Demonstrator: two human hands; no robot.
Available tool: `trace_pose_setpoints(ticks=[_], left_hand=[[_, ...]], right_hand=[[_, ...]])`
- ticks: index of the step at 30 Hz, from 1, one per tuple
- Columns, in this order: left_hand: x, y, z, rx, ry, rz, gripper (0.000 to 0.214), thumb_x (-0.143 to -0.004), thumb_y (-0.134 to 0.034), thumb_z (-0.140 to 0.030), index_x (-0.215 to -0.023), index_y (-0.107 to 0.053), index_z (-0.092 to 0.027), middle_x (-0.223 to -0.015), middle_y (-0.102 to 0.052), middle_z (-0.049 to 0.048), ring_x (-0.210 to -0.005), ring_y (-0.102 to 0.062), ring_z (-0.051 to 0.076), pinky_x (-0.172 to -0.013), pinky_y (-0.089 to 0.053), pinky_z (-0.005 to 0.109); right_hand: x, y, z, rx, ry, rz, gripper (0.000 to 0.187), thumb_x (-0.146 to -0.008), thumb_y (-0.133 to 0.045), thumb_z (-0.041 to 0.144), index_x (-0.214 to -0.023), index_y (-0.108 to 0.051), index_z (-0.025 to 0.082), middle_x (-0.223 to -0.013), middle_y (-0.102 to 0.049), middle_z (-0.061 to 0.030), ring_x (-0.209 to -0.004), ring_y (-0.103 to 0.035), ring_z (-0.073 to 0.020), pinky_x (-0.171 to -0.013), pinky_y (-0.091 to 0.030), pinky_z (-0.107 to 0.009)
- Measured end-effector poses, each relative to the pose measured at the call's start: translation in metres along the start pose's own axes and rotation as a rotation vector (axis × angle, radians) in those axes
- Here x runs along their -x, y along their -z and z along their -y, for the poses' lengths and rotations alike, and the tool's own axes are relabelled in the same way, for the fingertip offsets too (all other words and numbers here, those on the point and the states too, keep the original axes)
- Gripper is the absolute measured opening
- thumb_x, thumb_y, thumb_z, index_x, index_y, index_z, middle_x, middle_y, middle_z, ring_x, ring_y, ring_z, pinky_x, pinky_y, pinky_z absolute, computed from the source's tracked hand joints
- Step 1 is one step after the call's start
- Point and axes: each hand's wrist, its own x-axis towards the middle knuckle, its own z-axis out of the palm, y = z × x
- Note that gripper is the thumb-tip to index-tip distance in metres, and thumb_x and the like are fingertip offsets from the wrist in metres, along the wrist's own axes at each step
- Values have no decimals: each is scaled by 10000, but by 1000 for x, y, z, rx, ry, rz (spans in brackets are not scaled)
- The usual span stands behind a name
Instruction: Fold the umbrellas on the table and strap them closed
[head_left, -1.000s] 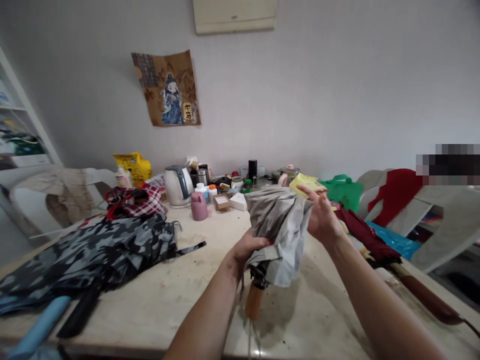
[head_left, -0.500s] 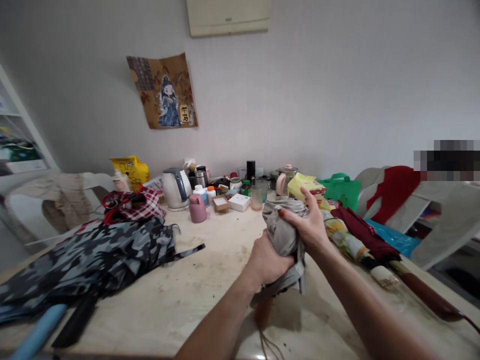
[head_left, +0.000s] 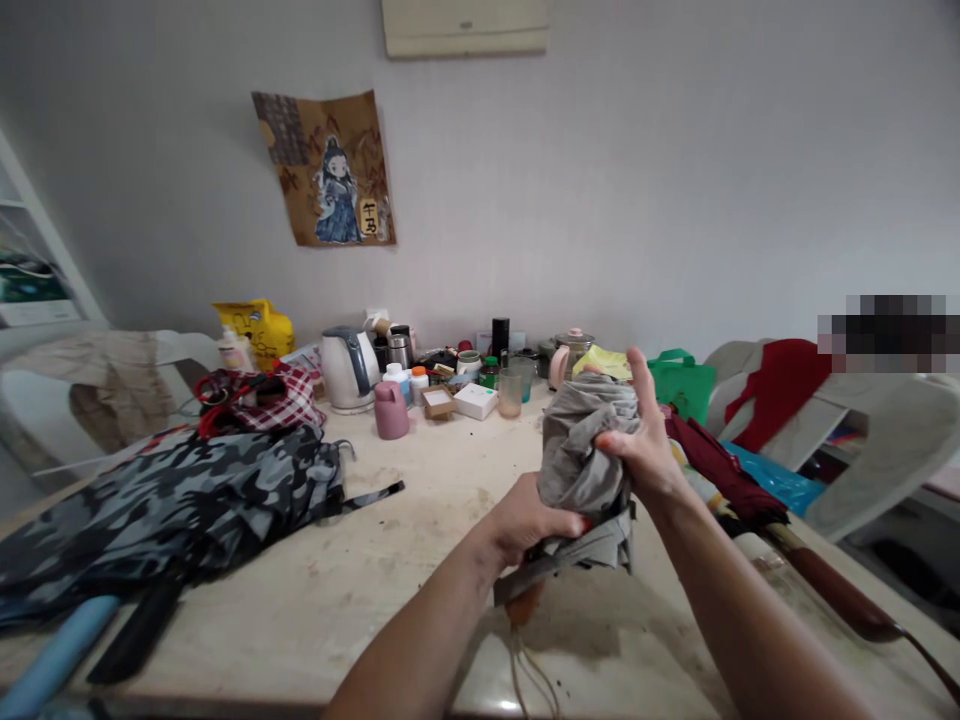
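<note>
Over the front of the table I hold a grey folding umbrella point(head_left: 589, 440), its cloth gathered in loose, crumpled folds. My left hand point(head_left: 532, 520) is closed round the lower cloth, with the thumb across its front. Against the upper right side, my right hand point(head_left: 649, 450) grips the cloth; its thumb presses in and one finger points up. The other right fingers are hidden behind the umbrella. A loose grey strap point(head_left: 551, 560) hangs across the bottom, above a brown handle point(head_left: 525, 603) with a cord loop.
On the left lie a camouflage umbrella point(head_left: 247, 490) and a light-blue handle point(head_left: 60, 650). A dark red umbrella point(head_left: 724, 465) with a brown handle lies right. Behind stand a kettle point(head_left: 349, 370), a pink jug point(head_left: 391, 412) and cups point(head_left: 510, 392). A person's blurred head shows far right.
The umbrella and both hands have shifted right in the view. My left thumb now lies flatter across the cloth, and more of the folded cloth shows between my hands.
</note>
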Motion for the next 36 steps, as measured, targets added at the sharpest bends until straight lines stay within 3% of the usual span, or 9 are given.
trace_pose_setpoints(ticks=[3,6,8,15,19,24,29,33,36], left_hand=[[2,-5,1,-294,-54,-146,389,-520,-741,-175,-908,-745,-140,-867,-725,65,-822,-647,251,-724,-493,324],[5,-12,5,-517,-139,-367,489,-536,-769,-188,-1023,-724,-172,-945,-741,89,-885,-663,292,-772,-512,357],[6,-14,7,-537,-170,-411,567,-538,-795,-206,-1096,-699,-186,-998,-741,101,-934,-665,308,-819,-520,374],[5,-9,-5,-30,-138,27,959,-441,-890,-183,-1336,-544,-186,-1257,-661,128,-1165,-608,322,-966,-492,404],[5,-10,-6,155,-71,209,849,-460,-876,-182,-1268,-615,-153,-1121,-716,123,-1042,-659,294,-865,-513,353],[3,-6,-5,48,-154,-64,680,-455,-849,-149,-1110,-672,-107,-1001,-741,86,-907,-665,233,-804,-503,303],[-2,-3,-9,-170,-212,-340,588,-512,-766,-113,-1085,-634,-112,-986,-743,72,-895,-666,221,-762,-511,285],[-8,2,-5,-287,-253,-442,648,-526,-769,-123,-1147,-584,-131,-1074,-725,97,-976,-669,241,-843,-516,316],[-12,9,-1,-418,-290,-518,663,-546,-783,-147,-1170,-561,-148,-1105,-710,104,-1003,-661,241,-879,-507,329]], right_hand=[[0,-2,2,278,95,-103,1409,-379,-955,429,-1552,-195,253,-1343,-569,-158,-1212,-571,-309,-1022,-462,-464],[-1,-3,3,437,44,-258,1175,-475,-914,362,-1491,-345,206,-1219,-627,-135,-1116,-610,-301,-995,-473,-480],[-3,-1,3,416,15,-304,984,-510,-880,333,-1396,-479,192,-1189,-634,-119,-1040,-634,-288,-957,-495,-468],[0,7,9,54,37,-194,830,-571,-794,242,-1355,-527,282,-988,-675,-23,-784,-669,-192,-766,-555,-350],[1,7,13,-121,-26,-137,818,-594,-811,292,-1355,-512,315,-1011,-684,-25,-763,-660,-176,-720,-552,-326],[-8,14,10,-43,194,-85,820,-625,-815,569,-1337,-496,317,-1322,-556,-88,-1136,-595,-264,-929,-512,-429],[3,7,24,477,627,-202,503,-660,-845,423,-1106,-658,288,-1200,-558,-71,-1163,-519,-283,-977,-453,-464],[12,-4,31,876,633,-125,158,-732,-796,307,-855,-710,259,-1187,-571,-77,-1104,-506,-302,-978,-407,-526],[10,-1,29,830,574,-57,66,-794,-719,261,-743,-682,241,-1112,-611,-70,-1058,-527,-286,-953,-419,-522]])
